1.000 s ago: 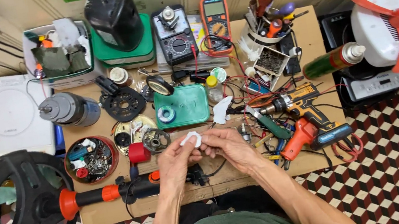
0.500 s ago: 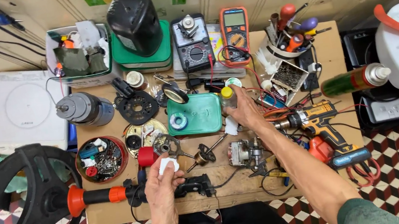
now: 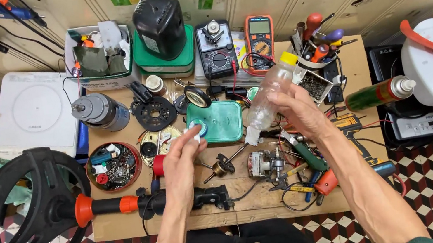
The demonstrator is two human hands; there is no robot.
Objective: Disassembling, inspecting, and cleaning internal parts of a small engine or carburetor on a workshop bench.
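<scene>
Right hand [image 3: 299, 110] now lifted off desk [image 3: 244, 208], grip closed on clear plastic bottle [image 3: 270, 91], yellow cap, over green box [image 3: 221, 120]. Left hand [image 3: 182, 163] pinching small white piece [image 3: 196, 136]; earlier both hands shared it.

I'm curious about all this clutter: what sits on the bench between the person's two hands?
In the head view, a green plastic lid lies between the left hand, which pinches a small white piece, and the right hand, which holds a clear bottle.
</scene>
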